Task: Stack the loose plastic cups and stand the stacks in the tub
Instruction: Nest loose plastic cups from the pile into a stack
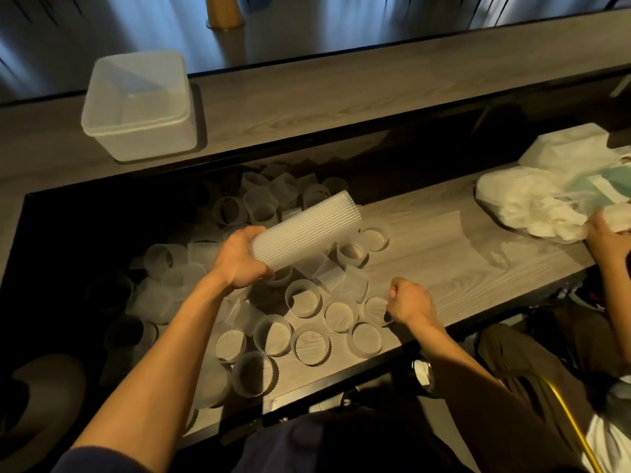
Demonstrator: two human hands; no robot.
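Observation:
Several loose clear ribbed plastic cups (307, 344) lie scattered on the lower wooden counter (444, 240), some upright, some on their sides. My left hand (239, 259) grips the near end of a long stack of cups (307, 230), held tilted above the pile. My right hand (409, 303) is down at the right edge of the pile, fingers pinched on the rim of one loose cup (375, 310). The empty translucent tub (136, 104) stands on the raised ledge at the far left.
Another person's hand (606, 240) holds a white plastic bag (532, 203) at the right end of the counter, with a white box (563, 146) behind it. A raised wooden ledge (341, 97) runs along the back. The counter's left side lies in dark shadow.

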